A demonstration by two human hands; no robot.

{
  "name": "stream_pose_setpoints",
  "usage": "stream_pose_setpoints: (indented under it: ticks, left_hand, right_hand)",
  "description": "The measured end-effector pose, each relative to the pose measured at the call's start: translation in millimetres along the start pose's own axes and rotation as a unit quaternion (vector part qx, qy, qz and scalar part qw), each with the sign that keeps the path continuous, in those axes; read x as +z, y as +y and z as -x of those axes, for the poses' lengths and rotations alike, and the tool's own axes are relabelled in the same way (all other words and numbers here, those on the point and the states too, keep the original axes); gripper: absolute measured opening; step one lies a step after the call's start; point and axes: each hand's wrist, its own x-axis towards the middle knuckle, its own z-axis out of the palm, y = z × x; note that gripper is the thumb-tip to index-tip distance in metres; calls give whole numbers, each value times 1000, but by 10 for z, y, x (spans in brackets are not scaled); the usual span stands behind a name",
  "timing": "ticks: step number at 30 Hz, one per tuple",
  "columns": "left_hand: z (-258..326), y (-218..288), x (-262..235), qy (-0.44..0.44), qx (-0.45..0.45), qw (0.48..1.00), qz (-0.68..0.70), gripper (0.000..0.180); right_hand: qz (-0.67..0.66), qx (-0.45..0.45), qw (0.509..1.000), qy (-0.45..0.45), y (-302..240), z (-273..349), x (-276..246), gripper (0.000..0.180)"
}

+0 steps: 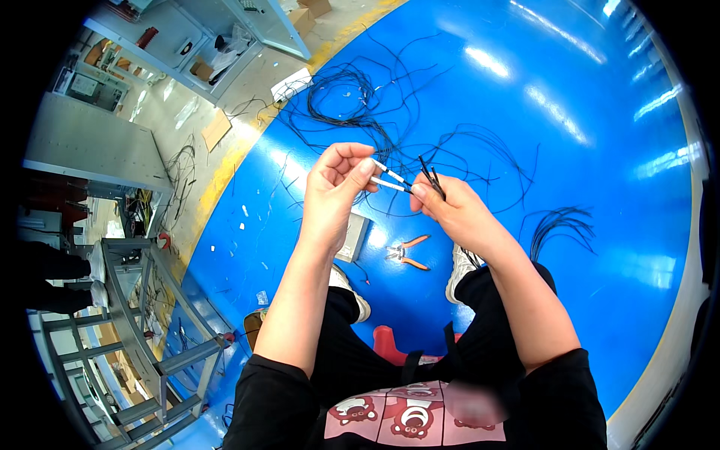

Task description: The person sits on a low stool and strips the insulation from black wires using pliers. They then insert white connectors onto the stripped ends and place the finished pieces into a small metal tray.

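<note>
In front of me, my left hand (pixel 330 196) pinches the near ends of two white sleeves (pixel 391 184) between thumb and fingers. The sleeves spread apart a little, and their other ends meet black wire by my right hand (pixel 459 216). That hand is closed on a small bunch of black wires (pixel 430 174), whose ends stick up above its fingers. Exactly how the sleeves sit on the wires is partly hidden by my fingertips. On the blue floor below lie orange-handled wire strippers (pixel 413 241). Beside them is a flat grey box (pixel 353 236).
Loose coils of black wire (pixel 330 120) sprawl ahead, and another wire bundle (pixel 559 219) lies at the right. A red stool (pixel 385 343) is beneath me. To the left stand a grey metal frame (pixel 184 360), open cabinets (pixel 184 34) and another person's dark-clothed legs (pixel 54 274).
</note>
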Motion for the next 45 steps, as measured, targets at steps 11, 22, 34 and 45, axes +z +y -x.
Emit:
stream_pose_setpoints:
  ticks: [11, 22, 34, 45]
  left_hand:
    - [72, -185, 196, 99, 17, 983, 153, 19]
    - [137, -324, 355, 108, 10, 977, 185, 20]
    - [100, -165, 222, 76, -3, 986, 151, 15]
    - [5, 25, 1, 30, -1, 1000, 6, 14]
  right_hand:
    - [-29, -22, 999, 37, -16, -4, 176, 22]
    - [-56, -43, 996, 54, -11, -8, 228, 18]
    - [-52, -46, 995, 78, -59, -20, 167, 25]
    - [-33, -9, 999, 10, -21, -47, 122, 31]
